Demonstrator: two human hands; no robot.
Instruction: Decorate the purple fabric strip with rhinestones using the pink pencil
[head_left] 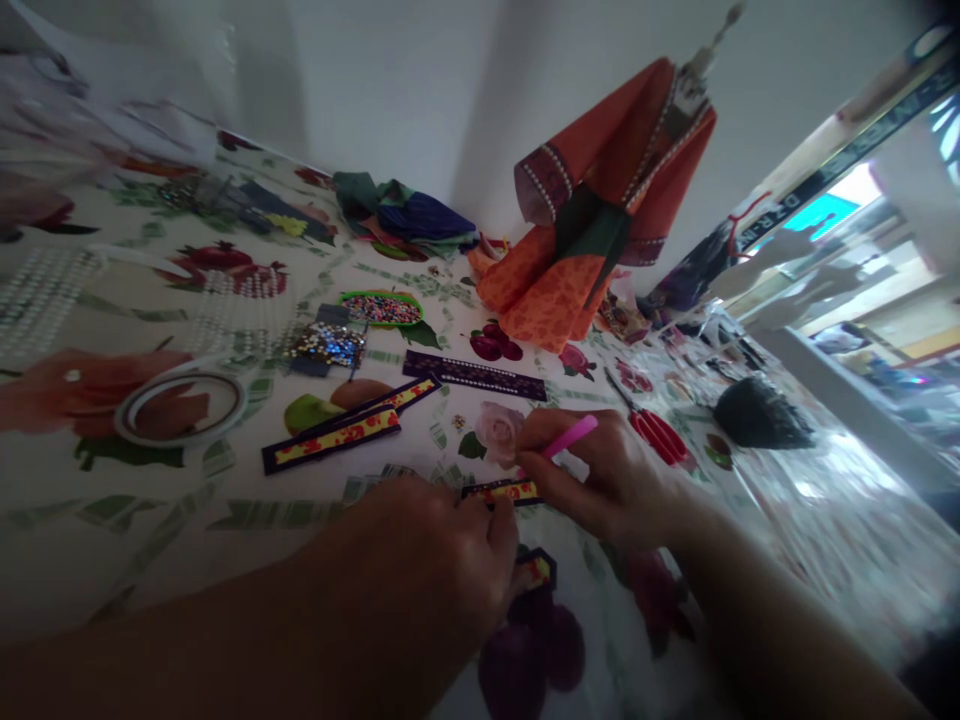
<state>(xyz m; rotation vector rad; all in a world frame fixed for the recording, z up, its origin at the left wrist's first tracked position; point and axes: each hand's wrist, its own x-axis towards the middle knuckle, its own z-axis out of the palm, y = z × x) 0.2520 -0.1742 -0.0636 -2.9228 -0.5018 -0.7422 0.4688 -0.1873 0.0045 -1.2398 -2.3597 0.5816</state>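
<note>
My left hand (450, 545) is closed, its thumb and fingers pinching a fabric strip (510, 491) with a yellow and red floral band and dark edging. Beyond my thumb, a short piece with the same pattern (534, 573) shows near the table's front. A slim pink pen-like stick (574, 436) is gripped in my right hand (600, 475), its tip hidden by my fingers at the strip's right end. Two more floral strips (334, 440) lie crossed ahead of my left hand. Behind them rests a dark purple strip (476, 376) with rows of white beads.
Red-handled scissors (658, 436) lie right of my right hand. A tape roll (180, 408), sequins (328, 345), a green-rimmed dish of beads (382, 309) and strings of white beads (244, 310) sit to the left. A small orange garment (600, 215) stands at the back; a black bundle (761, 412) lies right.
</note>
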